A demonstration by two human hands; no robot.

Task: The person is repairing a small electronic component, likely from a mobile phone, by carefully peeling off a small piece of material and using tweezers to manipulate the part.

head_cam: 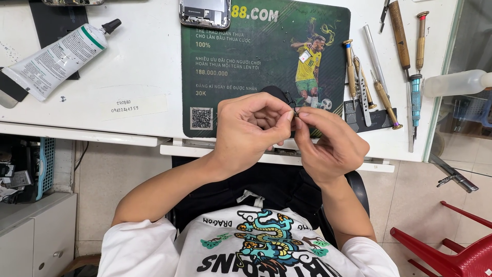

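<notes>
My left hand [248, 131] and my right hand [330, 143] meet over the front edge of the white table [138, 77], fingertips pinched together on a tiny dark part [294, 114]. The part is too small to identify. Both hands hover above a green printed work mat [241, 66]. An opened phone body [205, 12] lies at the mat's far edge.
A white glue tube with a black cap [56, 59] lies at the left. Several screwdrivers and tweezers [389, 66] lie at the right by a black block [371, 119]. A clear plastic bottle [456, 83] sits at the right edge. A red chair [451, 246] stands lower right.
</notes>
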